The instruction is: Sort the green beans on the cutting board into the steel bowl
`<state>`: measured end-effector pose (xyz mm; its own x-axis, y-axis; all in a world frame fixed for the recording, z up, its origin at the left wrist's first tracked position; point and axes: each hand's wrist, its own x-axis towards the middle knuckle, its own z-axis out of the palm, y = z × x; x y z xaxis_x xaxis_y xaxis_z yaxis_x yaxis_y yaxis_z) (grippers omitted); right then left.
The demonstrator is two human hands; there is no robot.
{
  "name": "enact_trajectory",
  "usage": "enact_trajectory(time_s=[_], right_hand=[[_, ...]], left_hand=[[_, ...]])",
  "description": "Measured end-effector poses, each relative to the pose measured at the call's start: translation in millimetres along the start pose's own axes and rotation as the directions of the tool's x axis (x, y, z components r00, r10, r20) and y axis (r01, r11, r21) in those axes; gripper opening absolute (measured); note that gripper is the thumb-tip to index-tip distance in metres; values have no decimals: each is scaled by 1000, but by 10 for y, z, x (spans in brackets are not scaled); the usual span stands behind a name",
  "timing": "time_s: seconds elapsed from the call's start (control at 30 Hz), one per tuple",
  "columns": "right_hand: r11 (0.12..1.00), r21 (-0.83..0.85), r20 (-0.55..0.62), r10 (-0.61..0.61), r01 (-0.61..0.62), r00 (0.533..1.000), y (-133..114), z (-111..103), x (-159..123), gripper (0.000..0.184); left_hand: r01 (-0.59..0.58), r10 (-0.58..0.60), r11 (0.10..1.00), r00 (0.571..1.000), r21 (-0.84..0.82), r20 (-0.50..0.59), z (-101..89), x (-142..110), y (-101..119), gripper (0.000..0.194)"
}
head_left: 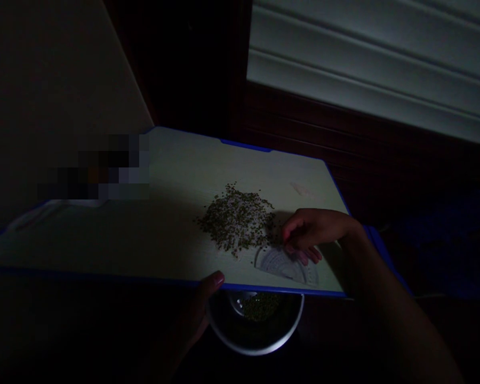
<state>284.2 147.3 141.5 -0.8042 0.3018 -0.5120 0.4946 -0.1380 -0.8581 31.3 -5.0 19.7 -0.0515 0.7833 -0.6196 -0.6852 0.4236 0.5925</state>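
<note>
A loose heap of small green beans point(240, 218) lies on a pale, blue-edged tabletop point(172, 245). My right hand point(312, 232) hovers at the heap's right side, over a printed protractor picture point(282, 264). Its thumb and forefinger are bent together in a pinch, and whatever is between them is too small and dark to make out. Below the near edge, a shiny metal bowl point(260, 346) contains more green beans point(262, 306). My left hand point(202, 304) holds the bowl's left side, its thumb over the table edge and its other fingers hidden.
At the table's left, a blurred-out patch point(104, 170) covers some object, with a pale strip point(36, 213) beside it. A wall point(56, 80) rises on the left. White slatted panels point(364, 64) stand beyond the dark wood. The room is very dim.
</note>
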Motion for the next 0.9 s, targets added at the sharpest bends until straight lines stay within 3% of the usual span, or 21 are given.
enact_trajectory(time_s=[0.2,0.37,0.6,0.77,0.9], right_hand=[[999,-28,29,35,-34,999,42,4,70,10],[998,-57,-32,23,-25,999,61,-28,73,9],[994,-110,-123,-13,-1,992,1,13,124,15],[988,-153,-167,-57,32,984,-48,60,163,12],[985,-171,-154,-49,22,987,-56,85,175,15]], left_hand=[[8,-7,999,1000,-33,17,-37,48,-38,54],[-35,38,998,997,-48,60,-49,64,-56,64],[67,-66,997,997,-24,32,-86,69,-45,51],[16,-14,999,998,-37,58,-82,67,-45,58],[58,-58,998,997,8,49,-86,71,-41,47]])
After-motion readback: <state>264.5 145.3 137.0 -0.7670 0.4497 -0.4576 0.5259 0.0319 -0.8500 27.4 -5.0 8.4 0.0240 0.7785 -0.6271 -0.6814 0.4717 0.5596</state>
